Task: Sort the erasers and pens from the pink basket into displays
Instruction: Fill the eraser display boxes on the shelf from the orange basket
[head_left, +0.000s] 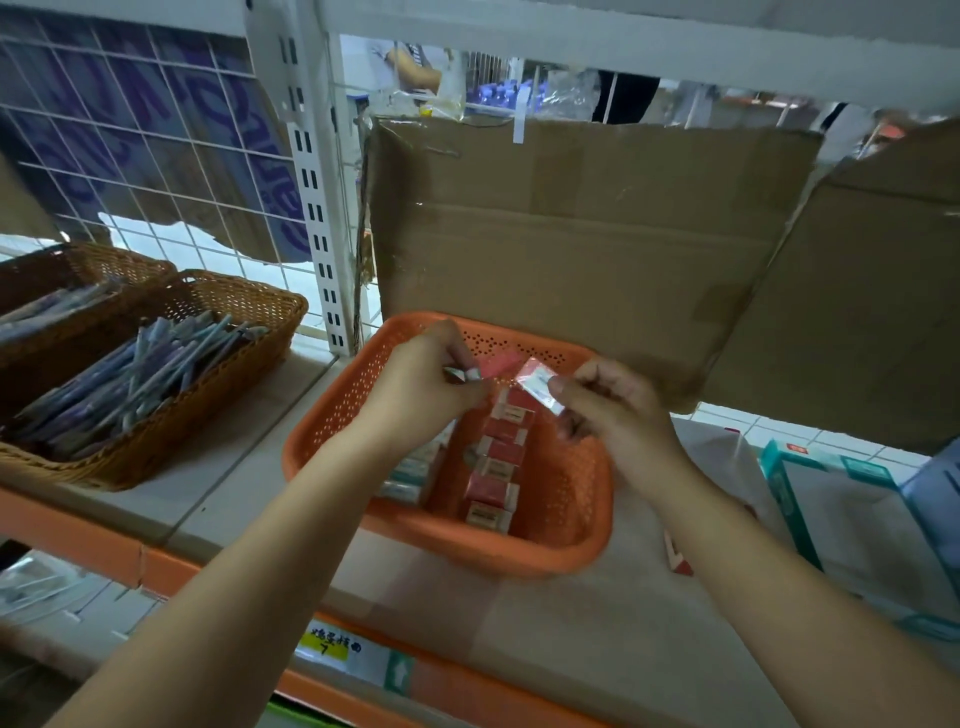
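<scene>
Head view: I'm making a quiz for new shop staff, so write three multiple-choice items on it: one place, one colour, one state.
1. Where do the pens lie?
A. in the wicker baskets left of the plastic basket
B. in a glass jar
C. on the floor

2. What colour is the row of erasers in the plastic basket?
A. blue
B. red
C. yellow

3. What are the left hand and right hand doing?
A. lying flat and empty
B. gripping scissors
C. each pinching a small packet above the plastic basket

Answers:
1 A: pens fill the wicker baskets at the left.
2 B: the boxes in the row are red.
3 C: fingers and thumb of each hand close on a packet.
</scene>
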